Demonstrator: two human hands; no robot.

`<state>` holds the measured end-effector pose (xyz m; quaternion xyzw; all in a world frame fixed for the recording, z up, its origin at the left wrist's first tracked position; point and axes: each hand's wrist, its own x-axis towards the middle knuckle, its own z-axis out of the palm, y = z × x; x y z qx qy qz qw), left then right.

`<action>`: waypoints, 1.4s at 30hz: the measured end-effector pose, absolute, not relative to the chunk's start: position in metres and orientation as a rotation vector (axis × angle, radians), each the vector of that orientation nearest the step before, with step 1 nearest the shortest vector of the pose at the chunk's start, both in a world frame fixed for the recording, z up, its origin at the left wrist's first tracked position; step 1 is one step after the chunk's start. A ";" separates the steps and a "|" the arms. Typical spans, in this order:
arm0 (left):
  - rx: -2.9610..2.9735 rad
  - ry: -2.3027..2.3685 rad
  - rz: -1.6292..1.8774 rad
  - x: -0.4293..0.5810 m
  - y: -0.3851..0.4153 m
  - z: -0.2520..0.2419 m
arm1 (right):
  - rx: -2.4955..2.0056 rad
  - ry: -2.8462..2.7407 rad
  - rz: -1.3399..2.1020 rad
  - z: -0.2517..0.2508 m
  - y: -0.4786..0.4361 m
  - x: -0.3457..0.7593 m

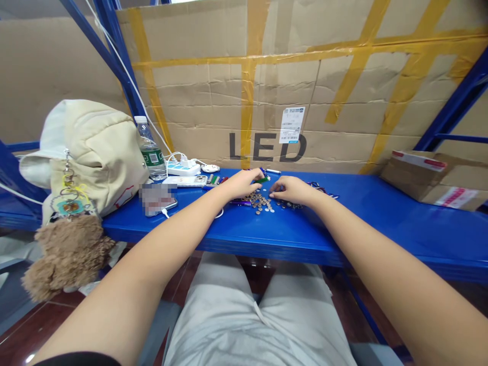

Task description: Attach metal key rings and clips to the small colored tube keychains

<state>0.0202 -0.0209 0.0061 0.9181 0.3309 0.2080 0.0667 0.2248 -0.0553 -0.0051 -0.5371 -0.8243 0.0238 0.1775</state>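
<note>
My left hand [244,184] reaches to the far middle of the blue table, fingers bent around a short green stick [263,180] that looks like a pen. Just right of it, my right hand [293,190] is curled with thumb and fingertips close together; whatever they may pinch is too small to make out. Between and below the hands lies a loose spread of small round coins [261,202], mostly brassy, a few silvery. Purple pens [241,203] lie at the left of the coins, partly under my left hand. Dark small items beneath my right hand are mostly hidden.
A cream bag [95,147] with a plush charm, a water bottle [152,152], a power strip [183,166] and two phones, one white [185,181], occupy the left. A carton [438,178] sits at the right end. Behind the table [259,231] stands a big taped cardboard panel [206,101].
</note>
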 end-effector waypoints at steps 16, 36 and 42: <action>2.641 0.958 0.575 0.021 -0.024 0.007 | -1.126 -2.005 -0.029 0.000 -0.061 0.223; 2.547 0.977 0.714 0.016 -0.005 -0.002 | -1.469 -2.403 0.194 0.000 -0.069 0.218; 2.559 0.943 0.682 0.016 -0.004 -0.003 | -1.622 -2.343 0.238 -0.004 -0.063 0.220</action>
